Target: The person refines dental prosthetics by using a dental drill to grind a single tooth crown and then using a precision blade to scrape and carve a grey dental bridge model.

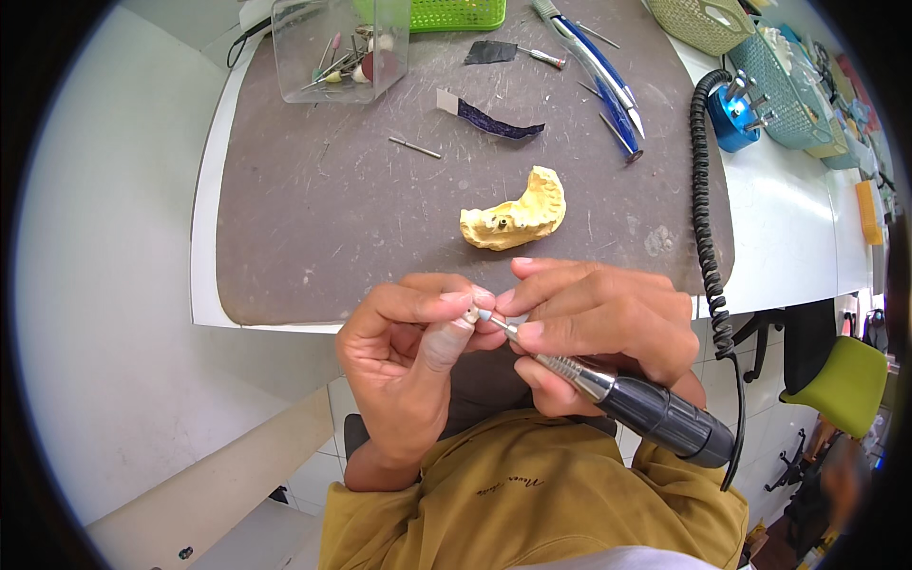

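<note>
My left hand [408, 342] pinches a small dental crown [470, 314] between thumb and fingertips, just off the table's front edge. In my right hand [608, 323] is a rotary handpiece [665, 413] with a black body and a silver nose, held like a pen. Its pale blue polishing tip [485, 314] meets or nearly meets the crown; the exact contact is too small to tell. Fingertips of both hands come together around the tip. Beyond them on the mat lies a yellow plaster dental model [521, 214], with a dark-rimmed hole in it.
A clear box of burs [342, 71] stands far left on the brown mat [313, 209]. Articulating paper strips [499, 122], a loose bur [414, 147] and blue-handled tools [608, 85] lie beyond the model. A coiled cord [701, 190] runs down the right, beside a blue bur stand [736, 114].
</note>
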Available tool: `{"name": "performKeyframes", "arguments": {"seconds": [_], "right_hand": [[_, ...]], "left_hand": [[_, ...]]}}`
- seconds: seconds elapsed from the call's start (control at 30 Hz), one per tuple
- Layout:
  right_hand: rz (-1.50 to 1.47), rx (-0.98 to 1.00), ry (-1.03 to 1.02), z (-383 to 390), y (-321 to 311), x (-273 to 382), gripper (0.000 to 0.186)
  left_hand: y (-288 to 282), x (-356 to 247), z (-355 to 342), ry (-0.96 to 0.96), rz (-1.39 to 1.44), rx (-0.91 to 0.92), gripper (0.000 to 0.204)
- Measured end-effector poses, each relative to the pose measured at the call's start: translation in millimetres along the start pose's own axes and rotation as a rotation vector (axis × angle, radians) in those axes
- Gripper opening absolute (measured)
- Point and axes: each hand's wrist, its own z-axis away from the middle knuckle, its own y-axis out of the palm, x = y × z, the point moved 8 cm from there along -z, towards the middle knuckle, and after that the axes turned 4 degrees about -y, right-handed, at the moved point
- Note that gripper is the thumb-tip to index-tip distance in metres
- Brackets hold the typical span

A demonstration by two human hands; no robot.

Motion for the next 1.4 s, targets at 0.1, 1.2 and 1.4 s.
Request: {"name": "performKeyframes", "arguments": {"seconds": [0.1, 1.2, 1.4], "right_hand": [[-0.007, 0.006, -0.016, -0.3, 0.2, 1.3, 0.022], [0.014, -0.295, 0.793, 23.5, -163.6, -27.6, 0.020], [0.559, 0.007, 0.710, -19.4, -151.4, -62.0, 0.040]], "left_hand": [[0.8, 0.6, -0.7, 0.002, 0.012, 0.012, 0.006], [-6.0, -13.5, 14.6, 0.083, -0.265, -0.022, 0.008], [2.6, -31.4, 12.8, 0.133, -0.361, -0.013, 0.006]]}}
